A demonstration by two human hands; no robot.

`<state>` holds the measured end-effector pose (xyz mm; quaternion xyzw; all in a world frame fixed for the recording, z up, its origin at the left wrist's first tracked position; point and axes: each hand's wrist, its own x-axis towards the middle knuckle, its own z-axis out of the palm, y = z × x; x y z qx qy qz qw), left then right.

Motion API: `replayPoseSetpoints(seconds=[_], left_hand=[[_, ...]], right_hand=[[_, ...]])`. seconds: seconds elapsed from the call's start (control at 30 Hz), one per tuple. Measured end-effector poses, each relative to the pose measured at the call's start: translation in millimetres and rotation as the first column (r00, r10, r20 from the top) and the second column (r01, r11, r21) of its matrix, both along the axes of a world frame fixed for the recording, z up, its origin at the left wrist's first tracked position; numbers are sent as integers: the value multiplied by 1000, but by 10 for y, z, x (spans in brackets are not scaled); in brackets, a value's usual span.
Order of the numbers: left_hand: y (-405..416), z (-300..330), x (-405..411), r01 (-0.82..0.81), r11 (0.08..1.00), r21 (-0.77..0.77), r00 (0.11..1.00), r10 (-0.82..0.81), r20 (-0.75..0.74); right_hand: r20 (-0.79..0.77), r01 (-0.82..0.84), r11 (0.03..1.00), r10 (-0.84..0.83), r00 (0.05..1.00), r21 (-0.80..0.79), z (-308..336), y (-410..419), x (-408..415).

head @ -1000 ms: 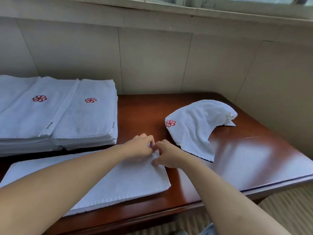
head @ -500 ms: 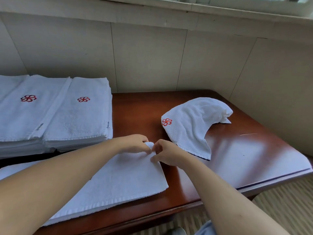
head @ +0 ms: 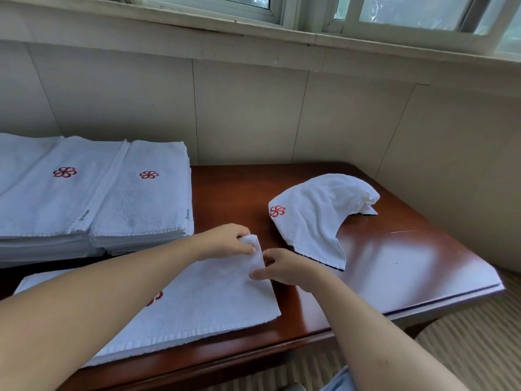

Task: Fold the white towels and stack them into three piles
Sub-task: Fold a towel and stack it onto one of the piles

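I see a flat towel (head: 203,303) lying at the near edge of the counter (head: 394,266), its far right corner lifted. My left hand (head: 225,241) pinches that corner from the left, fingers curled on the cloth; my right hand (head: 279,268) pinches the same edge just below, so the corner stands between both hands. A crumpled towel (head: 315,215) lies to the right, apart. Two stacks (head: 84,193) sit at the left.

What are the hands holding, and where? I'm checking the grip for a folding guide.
Both the left hand and right hand pinch the flat towel at its far right corner.
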<state>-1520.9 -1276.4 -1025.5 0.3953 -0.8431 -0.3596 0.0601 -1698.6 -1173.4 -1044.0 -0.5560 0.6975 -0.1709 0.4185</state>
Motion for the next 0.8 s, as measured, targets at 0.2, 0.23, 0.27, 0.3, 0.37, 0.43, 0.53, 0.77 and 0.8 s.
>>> replayPoseSetpoints(seconds=[0.2,0.23,0.27,0.3,0.37,0.43,0.53,0.77,0.8], left_hand=[[171,350,178,-9,998,-58,996,4,-84],[221,412,217,-7,998,-67,996,0,-94],[290,503,271,-4,997,-80,995,-4,-99],[311,553,285,-7,996,-90,995,-2,-101],[405,738,397,-24,991,-130,994,10,-112],[482,950,548,-44,984,-173,990,21,-136],[604,1298,821,-82,974,-212,980,40,-194],[801,2016,1485,-211,954,-214,925,125,-358],[809,2111,1573,-225,952,-208,914,133,-383]], right_hand=[[-51,-42,990,50,997,137,282,305,126],[-40,-40,988,46,998,148,317,370,156],[-21,-35,988,39,999,149,379,455,195],[3,-35,989,35,999,146,390,491,203],[-3,-29,995,29,1000,92,518,612,265],[-44,-10,1000,11,999,21,719,713,346],[-147,-12,998,2,989,-69,1128,809,472],[-421,-16,984,-61,905,-176,2236,822,822],[-442,-7,978,-87,893,-207,2384,824,886]])
